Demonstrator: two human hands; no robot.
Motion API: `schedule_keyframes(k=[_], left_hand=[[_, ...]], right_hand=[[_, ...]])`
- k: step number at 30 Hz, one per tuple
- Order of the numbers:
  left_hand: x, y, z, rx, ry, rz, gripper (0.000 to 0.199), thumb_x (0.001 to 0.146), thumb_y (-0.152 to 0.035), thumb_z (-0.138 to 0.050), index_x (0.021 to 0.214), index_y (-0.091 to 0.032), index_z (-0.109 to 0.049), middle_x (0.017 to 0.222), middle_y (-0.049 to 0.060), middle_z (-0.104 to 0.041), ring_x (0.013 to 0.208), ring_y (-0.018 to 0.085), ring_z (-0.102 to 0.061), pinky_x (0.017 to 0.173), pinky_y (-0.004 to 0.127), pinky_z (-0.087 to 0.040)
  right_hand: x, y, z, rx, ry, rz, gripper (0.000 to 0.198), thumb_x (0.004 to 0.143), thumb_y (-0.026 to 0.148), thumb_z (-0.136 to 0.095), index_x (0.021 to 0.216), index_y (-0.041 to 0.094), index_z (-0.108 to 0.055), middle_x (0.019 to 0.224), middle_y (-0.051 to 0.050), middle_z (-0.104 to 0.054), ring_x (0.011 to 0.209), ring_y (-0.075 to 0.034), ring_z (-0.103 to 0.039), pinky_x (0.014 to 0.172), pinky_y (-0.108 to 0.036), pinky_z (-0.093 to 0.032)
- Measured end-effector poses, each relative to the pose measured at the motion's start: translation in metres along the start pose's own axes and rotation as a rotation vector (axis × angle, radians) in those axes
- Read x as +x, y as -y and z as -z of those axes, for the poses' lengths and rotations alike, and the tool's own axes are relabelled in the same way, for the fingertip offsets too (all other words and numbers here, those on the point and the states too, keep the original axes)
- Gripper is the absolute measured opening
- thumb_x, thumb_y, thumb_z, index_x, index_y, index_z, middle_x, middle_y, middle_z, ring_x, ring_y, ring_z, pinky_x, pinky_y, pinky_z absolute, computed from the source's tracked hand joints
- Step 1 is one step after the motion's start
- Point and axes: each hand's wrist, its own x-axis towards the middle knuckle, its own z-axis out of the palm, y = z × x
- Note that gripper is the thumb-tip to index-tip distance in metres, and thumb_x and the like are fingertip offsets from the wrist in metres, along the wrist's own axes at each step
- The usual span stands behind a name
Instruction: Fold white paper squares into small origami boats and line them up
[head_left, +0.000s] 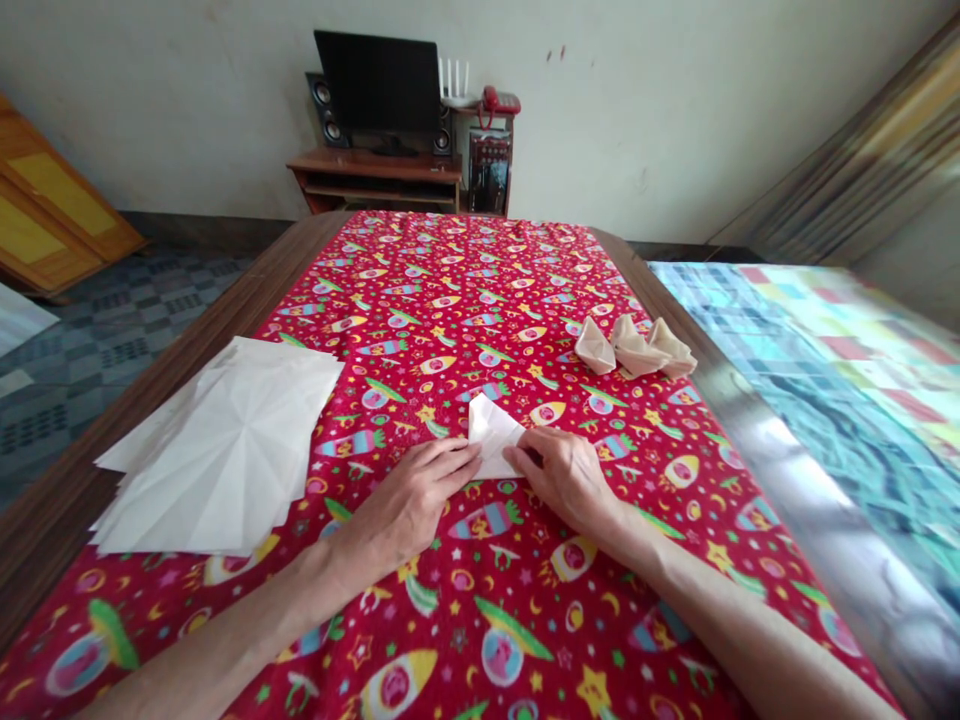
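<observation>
A small folded piece of white paper (495,437) lies on the red patterned cloth in front of me, one corner pointing up and away. My left hand (409,497) holds its left edge, fingers together and tips on the paper; the thumb is mostly hidden. At the right edge, my right hand (566,475) pinches the paper between thumb and curled fingers. Off to the left rests a stack of creased white paper sheets (232,450), with fold lines radiating across the top one. Several folded paper pieces (637,350) stand in a row at the right.
The red cloth (487,640) covers most of the wooden table (247,290). Beyond its far end are a monitor (382,85), speakers and a red telephone (499,102). A surface with blue patterned fabric (825,380) adjoins on the right. A yellow cabinet (60,200) stands far left.
</observation>
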Motion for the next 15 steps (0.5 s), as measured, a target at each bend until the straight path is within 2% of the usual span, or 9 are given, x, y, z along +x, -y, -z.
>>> schedule_keyframes(k=[3, 9, 15], left_hand=[[0.0009, -0.0032, 0.0007, 0.009, 0.031, 0.013, 0.053, 0.085, 0.000, -0.038, 0.135, -0.016, -0.045, 0.135, 0.008, -0.052, 0.127, 0.020, -0.040, 0.105, 0.041, -0.043], [0.0011, -0.0078, -0.0001, 0.046, 0.044, 0.020, 0.046, 0.088, -0.004, -0.039, 0.131, -0.018, -0.050, 0.136, 0.010, -0.050, 0.128, 0.023, -0.040, 0.103, 0.044, -0.044], [0.0003, -0.0109, 0.0034, 0.073, 0.110, 0.002, 0.051, 0.089, -0.004, -0.038, 0.138, -0.017, -0.041, 0.141, 0.006, -0.046, 0.131, 0.023, -0.035, 0.107, 0.044, -0.040]], right_hand=[[0.0007, 0.0001, -0.0002, -0.021, 0.008, -0.019, 0.026, 0.089, 0.035, -0.055, 0.069, 0.019, -0.056, 0.062, 0.002, -0.057, 0.054, -0.009, -0.048, 0.053, -0.022, -0.023], [0.0013, 0.0016, 0.0000, -0.069, 0.019, -0.036, 0.025, 0.089, 0.036, -0.055, 0.070, 0.019, -0.057, 0.065, 0.002, -0.059, 0.055, -0.010, -0.049, 0.053, -0.023, -0.024], [0.0010, 0.0021, -0.0003, -0.059, 0.005, -0.014, 0.025, 0.089, 0.034, -0.054, 0.069, 0.019, -0.057, 0.063, 0.002, -0.058, 0.054, -0.010, -0.048, 0.053, -0.023, -0.025]])
